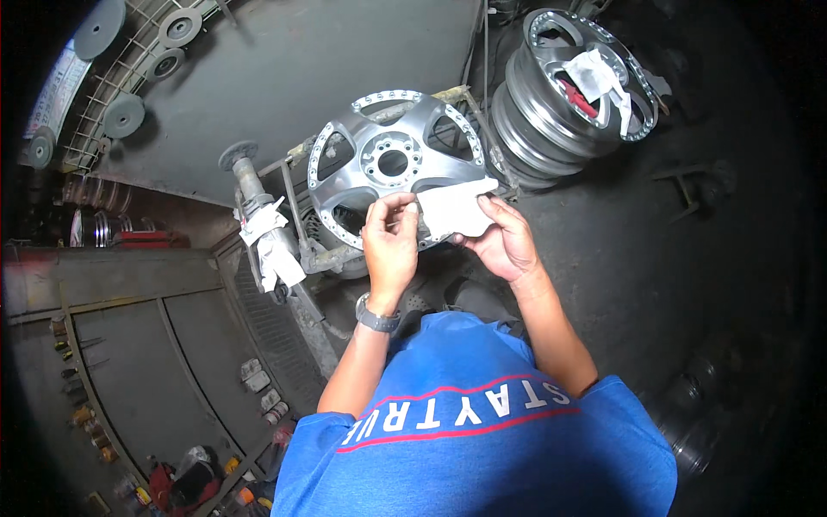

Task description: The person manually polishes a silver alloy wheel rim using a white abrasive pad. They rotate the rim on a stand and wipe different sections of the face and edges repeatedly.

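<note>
A white sheet (455, 207), cloth or paper I cannot tell, is stretched between my two hands over the near edge of a silver wheel face (343, 169). My left hand (392, 246) is closed, its fingertips pinching the sheet's left edge. On the opposite side, my right hand (508, 243) grips the sheet with the thumb on top and the fingers curled beneath. Several spokes and a ring of bolts mark the wheel face, which rests on a worn metal stand (323, 258). The sheet and my hands hide part of its near rim.
Stacked wheels (538, 116) stand at the right, a white rag (594, 76) and something red on top. White rags (274, 250) hang over a metal post at the left. Grinding discs (125, 115) hang on a wire rack. Assorted items line the lower-left floor.
</note>
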`<state>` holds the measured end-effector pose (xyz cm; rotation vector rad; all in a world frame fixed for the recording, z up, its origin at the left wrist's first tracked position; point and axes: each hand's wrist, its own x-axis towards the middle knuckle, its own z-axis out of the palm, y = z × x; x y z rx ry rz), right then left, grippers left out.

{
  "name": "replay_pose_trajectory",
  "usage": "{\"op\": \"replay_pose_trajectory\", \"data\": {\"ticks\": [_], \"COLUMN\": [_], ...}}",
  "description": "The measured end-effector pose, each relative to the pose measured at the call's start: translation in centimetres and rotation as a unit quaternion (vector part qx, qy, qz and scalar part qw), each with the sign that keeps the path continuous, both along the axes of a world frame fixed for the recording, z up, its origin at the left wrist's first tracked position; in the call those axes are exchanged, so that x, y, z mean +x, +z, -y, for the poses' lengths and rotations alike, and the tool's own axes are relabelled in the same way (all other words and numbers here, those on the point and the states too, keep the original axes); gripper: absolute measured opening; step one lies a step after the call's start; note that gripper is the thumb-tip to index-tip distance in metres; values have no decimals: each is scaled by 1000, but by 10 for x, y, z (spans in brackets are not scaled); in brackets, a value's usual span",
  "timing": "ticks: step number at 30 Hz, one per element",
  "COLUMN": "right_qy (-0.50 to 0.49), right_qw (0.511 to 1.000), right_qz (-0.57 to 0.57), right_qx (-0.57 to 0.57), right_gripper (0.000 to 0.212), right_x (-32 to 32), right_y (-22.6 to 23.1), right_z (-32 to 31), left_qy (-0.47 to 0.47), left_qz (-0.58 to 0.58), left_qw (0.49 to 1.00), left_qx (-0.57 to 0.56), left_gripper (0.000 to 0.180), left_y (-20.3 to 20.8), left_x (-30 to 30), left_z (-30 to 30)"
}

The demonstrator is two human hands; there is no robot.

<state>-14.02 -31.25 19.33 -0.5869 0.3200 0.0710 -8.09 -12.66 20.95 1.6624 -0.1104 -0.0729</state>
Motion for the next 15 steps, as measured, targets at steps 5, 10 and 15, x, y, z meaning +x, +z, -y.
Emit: {"op": "replay_pose_trajectory", "data": {"ticks": [5, 10, 15], "right_qy": [18, 75, 82], "right_qw": [1000, 995, 990], "right_qz": [13, -16, -70], "right_qx": [3, -63, -87], "right_gripper": [37, 40, 28], "right_x": [8, 1, -13], "right_y": [-9, -15, -32], "right_z": [27, 33, 41], "left_qy": [-58, -84, -55], "left_qz": [-53, 21, -170], "left_qw": [996, 988, 983], "left_qx": [-41, 128, -40], "left_gripper": [25, 37, 31], "left_y": [7, 0, -26], "left_x": [-15, -22, -51], "left_z": [36, 67, 75]}}
